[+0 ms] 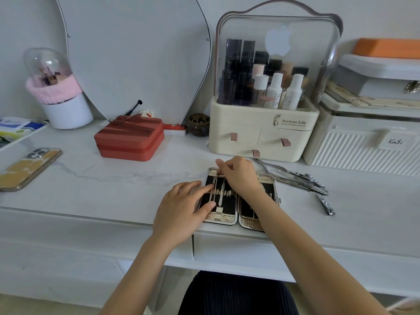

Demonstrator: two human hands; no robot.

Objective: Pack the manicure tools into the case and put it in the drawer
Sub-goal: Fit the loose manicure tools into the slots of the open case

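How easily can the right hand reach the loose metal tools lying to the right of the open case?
Probably yes. The loose tools lie on bare tabletop just right of the case, with nothing between them and the right hand, which now pinches a tool at the case's top strap.

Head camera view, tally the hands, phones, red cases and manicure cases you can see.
Hands: 2, left hand and right hand
Phone: 1
Red case: 1
Manicure case: 1
Total: 5
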